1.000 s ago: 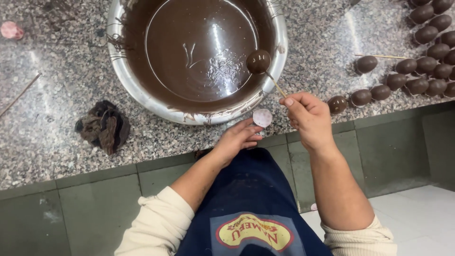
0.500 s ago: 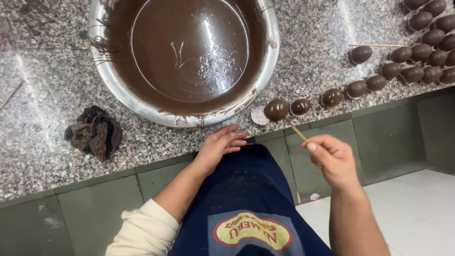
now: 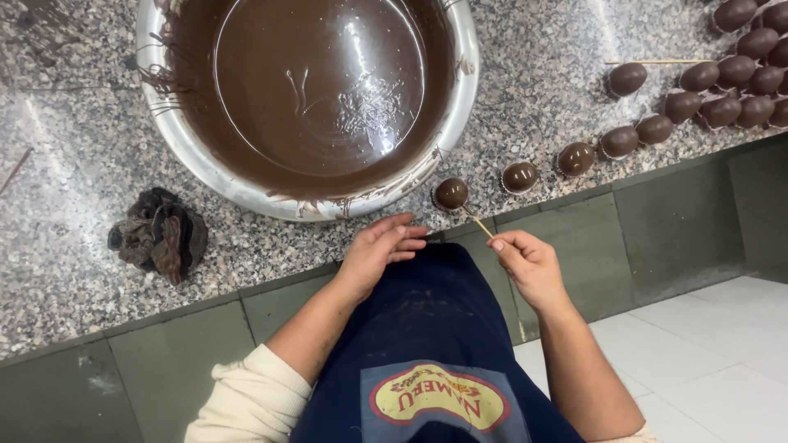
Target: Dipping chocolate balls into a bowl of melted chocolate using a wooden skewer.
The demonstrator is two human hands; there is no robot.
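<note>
A freshly coated chocolate ball (image 3: 451,194) sits in a small paper cup at the counter's front edge, just below the big steel bowl (image 3: 176,139) of melted chocolate (image 3: 316,82). A thin wooden skewer (image 3: 478,223) runs from the ball to my right hand (image 3: 529,264), which pinches its end. My left hand (image 3: 376,250) rests at the counter edge with fingers loosely apart and holds nothing.
A row of coated balls in paper cups (image 3: 574,158) continues right along the edge to a cluster (image 3: 743,74) at the far right. One ball with a skewer (image 3: 628,78) lies apart. A chocolate-smeared crumpled wad (image 3: 160,234) lies left on the granite counter (image 3: 74,271).
The skewered ball left the bowl rim and came down into the paper cup at the counter edge. My right hand drew back toward me, keeping hold of the skewer.
</note>
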